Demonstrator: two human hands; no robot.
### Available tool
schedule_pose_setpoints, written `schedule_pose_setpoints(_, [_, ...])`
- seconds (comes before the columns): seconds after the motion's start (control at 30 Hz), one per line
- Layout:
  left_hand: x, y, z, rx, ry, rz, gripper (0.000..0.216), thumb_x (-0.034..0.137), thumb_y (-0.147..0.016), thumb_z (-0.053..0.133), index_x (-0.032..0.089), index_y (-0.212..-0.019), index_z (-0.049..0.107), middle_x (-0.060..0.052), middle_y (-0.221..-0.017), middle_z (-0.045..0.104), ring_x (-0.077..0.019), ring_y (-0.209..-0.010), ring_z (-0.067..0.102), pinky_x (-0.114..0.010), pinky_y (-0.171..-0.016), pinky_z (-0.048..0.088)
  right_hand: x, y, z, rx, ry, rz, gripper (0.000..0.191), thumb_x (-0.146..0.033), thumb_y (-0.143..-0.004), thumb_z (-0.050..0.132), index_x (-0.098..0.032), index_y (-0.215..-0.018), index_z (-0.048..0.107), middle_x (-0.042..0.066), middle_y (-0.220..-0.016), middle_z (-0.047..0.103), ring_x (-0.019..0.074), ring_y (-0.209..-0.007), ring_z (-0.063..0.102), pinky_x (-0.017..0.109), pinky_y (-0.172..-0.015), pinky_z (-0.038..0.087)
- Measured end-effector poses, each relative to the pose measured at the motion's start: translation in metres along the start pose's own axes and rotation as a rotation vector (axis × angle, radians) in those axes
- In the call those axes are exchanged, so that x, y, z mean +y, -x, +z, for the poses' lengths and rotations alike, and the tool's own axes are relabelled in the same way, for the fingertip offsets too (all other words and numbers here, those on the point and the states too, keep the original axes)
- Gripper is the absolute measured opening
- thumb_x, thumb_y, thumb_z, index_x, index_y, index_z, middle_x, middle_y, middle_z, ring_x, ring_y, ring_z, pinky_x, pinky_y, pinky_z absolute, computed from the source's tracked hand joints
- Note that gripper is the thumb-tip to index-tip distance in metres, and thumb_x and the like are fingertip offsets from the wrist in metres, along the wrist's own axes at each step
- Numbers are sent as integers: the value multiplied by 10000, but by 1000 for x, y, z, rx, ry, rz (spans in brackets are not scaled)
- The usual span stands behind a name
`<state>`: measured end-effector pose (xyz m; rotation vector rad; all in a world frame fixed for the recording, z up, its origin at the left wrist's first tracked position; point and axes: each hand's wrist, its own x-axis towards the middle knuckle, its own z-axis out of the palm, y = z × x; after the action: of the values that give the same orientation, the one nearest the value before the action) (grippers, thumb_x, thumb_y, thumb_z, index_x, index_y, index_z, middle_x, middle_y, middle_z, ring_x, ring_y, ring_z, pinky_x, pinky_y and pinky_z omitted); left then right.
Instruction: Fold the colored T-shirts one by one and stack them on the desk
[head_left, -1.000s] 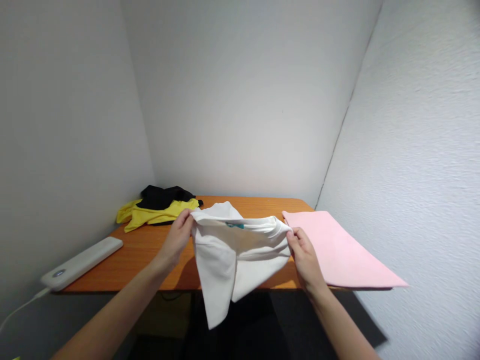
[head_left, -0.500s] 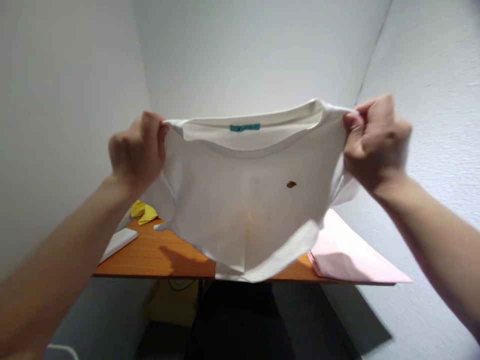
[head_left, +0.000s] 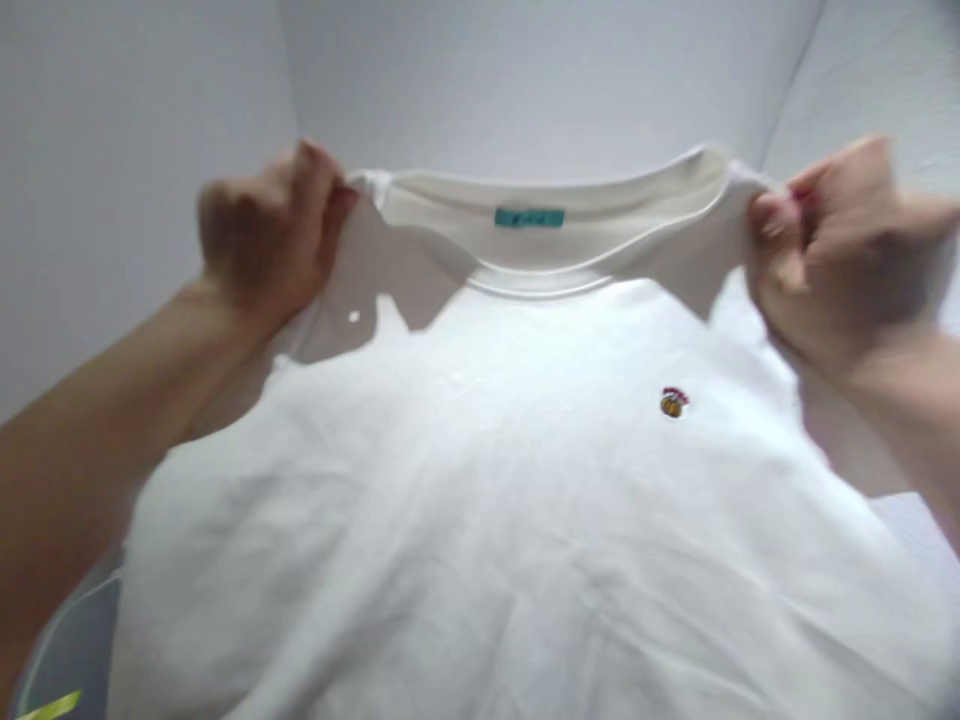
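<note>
A white T-shirt (head_left: 465, 430) hangs spread between my hands and fills most of the view. My left hand (head_left: 274, 225) is closed on one shoulder, beside the collar. At the other shoulder my right hand (head_left: 847, 250) pinches the fabric; both hands are blurred by motion. Inside the back of the neckline sits a teal label (head_left: 529, 218). A small embroidered emblem (head_left: 674, 402) shows on the chest towards my right hand. The shirt's lower part runs out of view at the bottom.
Pale walls (head_left: 480, 80) meet in corners behind the shirt. At the lower left a dark grey area (head_left: 90, 640) with a curved light edge shows, and a yellow strip (head_left: 52, 707) lies at the bottom. The shirt hides the table.
Both hands have risen and the shirt with them; it now appears larger and its front is brightly lit. The table, pink cloth and white object have gone out of sight.
</note>
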<state>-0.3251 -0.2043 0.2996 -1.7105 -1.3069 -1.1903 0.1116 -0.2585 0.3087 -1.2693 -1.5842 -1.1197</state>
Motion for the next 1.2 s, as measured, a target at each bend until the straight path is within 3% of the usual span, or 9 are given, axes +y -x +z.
schedule_pose_setpoints(0.07, [3,0,21,-86,-91,72,582,507,-990,150,127,-1230,520,-135,-1152,580,-352,-1122,567,-558,-943,381,-7,-7,24,25,159,8,503,-527,-1008,275,-161,-1178,575,104,-755,590,247,-685,567,334,-604,281])
schedule_pose_setpoints(0.2, [2,0,95,-368,-24,12,434,438,-995,266,168,-1201,535,-161,-1155,591,-310,-1059,588,-495,-935,397,-26,-4,108,-341,117,-23,375,-436,-1005,389,-129,-1083,590,111,-823,605,204,-723,542,335,-680,338])
schedule_pose_setpoints(0.27, [-9,11,132,-501,0,-77,412,414,-991,302,164,-1226,529,-169,-1183,586,-288,-1083,574,-451,-938,410,-45,16,147,-424,88,-43,342,-389,-994,426,-100,-1077,590,176,-995,586,228,-890,552,371,-774,359])
schedule_pose_setpoints(0.37, [-41,51,170,-665,-19,-134,324,283,-961,373,147,-1103,630,-172,-1126,628,-265,-1068,588,-415,-943,429,-79,75,179,-512,15,-94,233,-326,-926,579,-117,-1013,631,171,-960,618,265,-896,582,379,-776,407])
schedule_pose_setpoints(0.47, [-79,113,189,-849,-50,-149,205,187,-843,557,212,-967,719,-125,-1236,621,-290,-1237,503,-471,-1065,340,-103,157,188,-929,-111,-152,432,-464,-971,434,-166,-1242,591,185,-1167,602,324,-1097,559,459,-913,417])
schedule_pose_setpoints(0.53, [-100,153,196,-943,-98,-188,277,221,-807,617,268,-1060,718,-113,-1429,488,-364,-1395,301,-612,-1109,196,-109,206,188,-1114,-106,-82,590,-603,-948,355,-274,-1432,433,154,-1437,433,401,-1316,376,586,-1008,330])
schedule_pose_setpoints(0.67, [-128,202,214,-1067,-166,-278,444,406,-881,529,394,-1325,539,-68,-1606,137,-419,-1455,24,-775,-1021,101,-106,264,193,-1274,-94,65,729,-763,-881,236,-384,-1504,244,63,-1578,188,429,-1421,122,721,-1040,163])
schedule_pose_setpoints(0.83, [-146,216,242,-1080,-180,-350,472,491,-956,275,454,-1415,379,-4,-1618,-18,-370,-1465,-64,-774,-977,231,-103,280,205,-1227,-80,84,758,-782,-870,200,-380,-1513,191,48,-1591,95,406,-1435,31,718,-1064,90])
schedule_pose_setpoints(1.2, [-159,218,298,-985,-229,-455,495,455,-954,278,388,-1432,386,-67,-1618,45,-383,-1464,5,-724,-963,311,-114,263,203,-1266,-125,101,811,-820,-846,132,-370,-1520,171,58,-1596,49,398,-1436,-22,709,-1070,58])
